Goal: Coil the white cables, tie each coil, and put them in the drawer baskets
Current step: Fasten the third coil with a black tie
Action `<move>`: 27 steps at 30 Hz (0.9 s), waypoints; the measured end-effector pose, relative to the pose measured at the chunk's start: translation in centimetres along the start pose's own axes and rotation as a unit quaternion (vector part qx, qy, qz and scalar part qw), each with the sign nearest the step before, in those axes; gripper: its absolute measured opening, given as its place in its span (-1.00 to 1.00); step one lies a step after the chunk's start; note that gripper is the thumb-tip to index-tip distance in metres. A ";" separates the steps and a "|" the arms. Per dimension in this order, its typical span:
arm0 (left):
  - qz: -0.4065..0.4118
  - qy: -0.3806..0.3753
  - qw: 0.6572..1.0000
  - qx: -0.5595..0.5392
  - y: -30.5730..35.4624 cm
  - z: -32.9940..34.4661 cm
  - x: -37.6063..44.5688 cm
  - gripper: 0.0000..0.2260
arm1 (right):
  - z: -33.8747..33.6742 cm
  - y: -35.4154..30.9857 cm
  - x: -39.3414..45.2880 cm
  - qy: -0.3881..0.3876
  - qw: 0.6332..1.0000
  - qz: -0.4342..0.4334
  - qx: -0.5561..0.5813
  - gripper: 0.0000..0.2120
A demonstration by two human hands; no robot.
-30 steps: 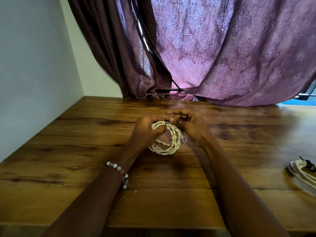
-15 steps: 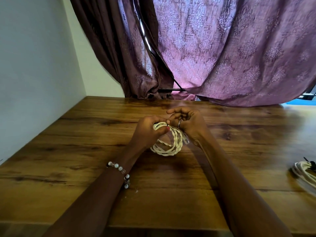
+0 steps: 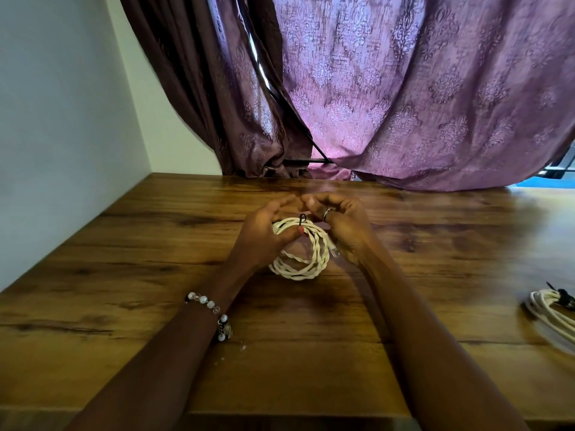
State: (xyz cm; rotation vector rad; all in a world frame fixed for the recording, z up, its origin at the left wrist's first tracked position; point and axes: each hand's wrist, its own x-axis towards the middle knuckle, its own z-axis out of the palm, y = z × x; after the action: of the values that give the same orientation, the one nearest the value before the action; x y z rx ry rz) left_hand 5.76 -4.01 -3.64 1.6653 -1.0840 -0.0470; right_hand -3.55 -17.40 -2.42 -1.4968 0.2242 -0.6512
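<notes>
**White coil held in both hands over the wooden table**

White twisted cable, wound into one coil (image 3: pixel 303 253), sits between your two hands above the middle of the wooden table (image 3: pixel 93 293). Your left hand (image 3: pixel 264 234) closes on the coil's upper left side, thumb pressed over the strands. Your right hand (image 3: pixel 342 222) curls around the upper right side, fingers bent inward, fingertips nearly meeting those of the left above the coil. A small black tie (image 3: pixel 302 218) loops around the top of the coil, right between your two hands — whether it is fully fastened cannot be told. A clear connector (image 3: pixel 334 251) pokes out at the coil's right edge, against your right palm.

Count two coils in view: the one you hold, and a second white coil (image 3: pixel 550 315) lying on the table at the far right edge, well apart, with a black tie (image 3: pixel 563 298) on it.

No brand, label or writing can be read anywhere. You wear one beaded bracelet (image 3: pixel 211 312) on the left wrist and one ring (image 3: pixel 326 214) on the right hand. Purple patterned curtains (image 3: pixel 404 88) hang behind the table — a pale wall (image 3: pixel 56 119) stands to the left.
</notes>
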 end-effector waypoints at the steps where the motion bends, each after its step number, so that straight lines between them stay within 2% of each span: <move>1: -0.003 0.001 1.000 -0.015 0.0 0.0 0.0 -0.44 | 0.0 -0.1 0.0 -0.010 1.000 -0.002 -0.012 -0.87; 4: -0.008 -0.001 0.999 -0.042 -0.2 0.2 0.0 -0.34 | 0.2 -0.2 -0.3 -0.030 0.999 0.000 -0.034 -0.93; 10: -0.021 -0.002 0.997 -0.074 -0.8 0.4 0.2 -0.31 | 0.1 -0.1 0.0 -0.030 0.998 0.043 0.019 -0.93; 16: -0.021 0.009 0.998 -0.059 -0.5 0.5 0.1 -0.57 | -0.1 0.2 0.2 -0.035 0.998 0.047 0.037 -0.93; 19: -0.035 0.020 0.996 -0.083 -0.2 0.5 0.0 -0.67 | -0.5 0.1 0.2 -0.034 0.999 0.032 -0.001 -0.97; 22: -0.038 0.027 0.994 -0.094 -0.1 0.5 0.0 -0.70 | -1.0 -0.1 0.2 -0.036 0.998 0.018 -0.042 -0.90; 23: -0.040 0.027 0.994 -0.095 -0.1 0.5 0.0 -0.70 | -1.2 -0.3 0.2 -0.047 0.998 0.021 -0.042 -0.94; 27: -0.043 0.022 0.994 -0.096 -0.1 0.4 0.0 -0.70 | -1.8 -0.8 0.1 -0.076 0.995 0.017 -0.068 -0.82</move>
State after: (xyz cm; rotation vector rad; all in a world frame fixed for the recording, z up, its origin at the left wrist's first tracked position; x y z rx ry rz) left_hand 5.57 -4.29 -3.87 1.5324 -0.9440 -0.1658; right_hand -4.64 -18.97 -1.83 -1.6616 0.1785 -0.4998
